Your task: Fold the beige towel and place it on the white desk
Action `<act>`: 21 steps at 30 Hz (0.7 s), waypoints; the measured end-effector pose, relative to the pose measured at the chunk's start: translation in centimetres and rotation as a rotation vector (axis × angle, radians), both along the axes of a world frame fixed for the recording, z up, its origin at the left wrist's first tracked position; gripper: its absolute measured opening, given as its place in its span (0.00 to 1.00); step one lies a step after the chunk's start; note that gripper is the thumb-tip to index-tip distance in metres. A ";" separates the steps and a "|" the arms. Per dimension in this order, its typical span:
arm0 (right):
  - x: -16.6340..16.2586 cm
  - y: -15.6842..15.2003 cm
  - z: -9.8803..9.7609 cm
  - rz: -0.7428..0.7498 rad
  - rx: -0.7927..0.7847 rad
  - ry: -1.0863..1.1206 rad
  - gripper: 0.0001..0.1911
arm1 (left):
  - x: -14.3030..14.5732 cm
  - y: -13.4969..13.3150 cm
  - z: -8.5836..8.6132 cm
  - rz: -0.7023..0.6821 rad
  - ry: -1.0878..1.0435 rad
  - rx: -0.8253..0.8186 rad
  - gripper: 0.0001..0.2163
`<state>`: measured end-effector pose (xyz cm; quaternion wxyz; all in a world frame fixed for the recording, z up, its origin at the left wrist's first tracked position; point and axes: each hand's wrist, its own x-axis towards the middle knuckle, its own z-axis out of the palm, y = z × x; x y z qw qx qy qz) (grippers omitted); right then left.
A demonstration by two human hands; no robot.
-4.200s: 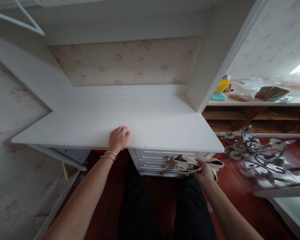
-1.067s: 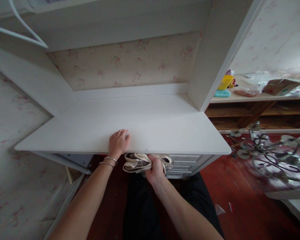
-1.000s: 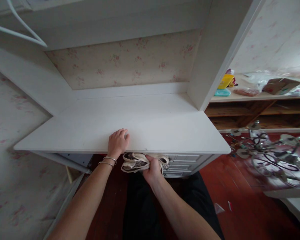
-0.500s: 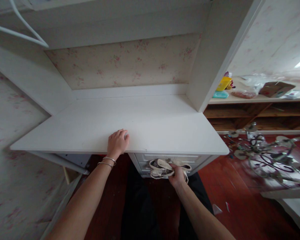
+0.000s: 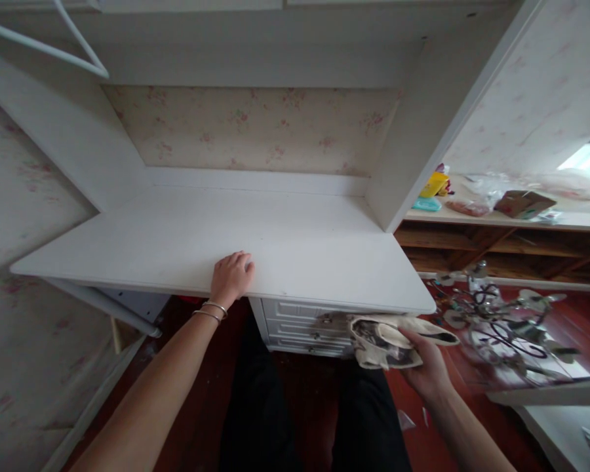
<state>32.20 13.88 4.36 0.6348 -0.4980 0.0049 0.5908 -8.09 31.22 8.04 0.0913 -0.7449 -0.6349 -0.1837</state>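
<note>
Resting palm-down on the front edge of the white table [image 5: 295, 242], the left hand [image 5: 232, 278] is seen with fingers loosely curved on the top surface; its grip is slack and nothing is held in it. Two thin silver bangles [image 5: 211, 309] are worn at that wrist, just below the table edge. The right hand [image 5: 425, 367] is held lower, under the table's right front corner, its grip closed from beneath around a crumpled cream cloth with dark stains [image 5: 388, 341]; thumb and fingers are wrapped into the folds and one flap is left sticking out to the right. The cloth is carried in the air above the red-brown wooden floor [image 5: 472, 406], just beside the white drawer unit [image 5: 305, 328] fitted under the table; whether cloth and drawer fronts are touching cannot be told. Black trouser legs [image 5: 275, 419] are seen below, between the two forearms. A tangled metal light fitting with pale shades [image 5: 501, 321] is lying on the floor at right, well apart from the hands. Behind it, a wooden shelf [image 5: 496, 236] is loaded with a yellow item [image 5: 433, 185], a teal item [image 5: 427, 204] and a brown cardboard box [image 5: 524, 203]. A white wire hanger [image 5: 54, 52] is visible at upper left.
</note>
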 end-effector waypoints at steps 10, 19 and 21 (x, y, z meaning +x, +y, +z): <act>-1.2 -0.6 8.9 0.382 0.066 -0.334 0.03 | 0.1 -0.4 0.1 -0.009 -0.001 0.018 0.18; -10.9 12.8 15.9 0.445 0.548 -0.222 0.12 | 0.1 -0.5 0.2 -0.010 -0.051 0.007 0.16; -12.7 14.0 14.4 0.450 0.470 -0.114 0.09 | 0.1 -0.5 0.2 -0.007 -0.050 0.000 0.16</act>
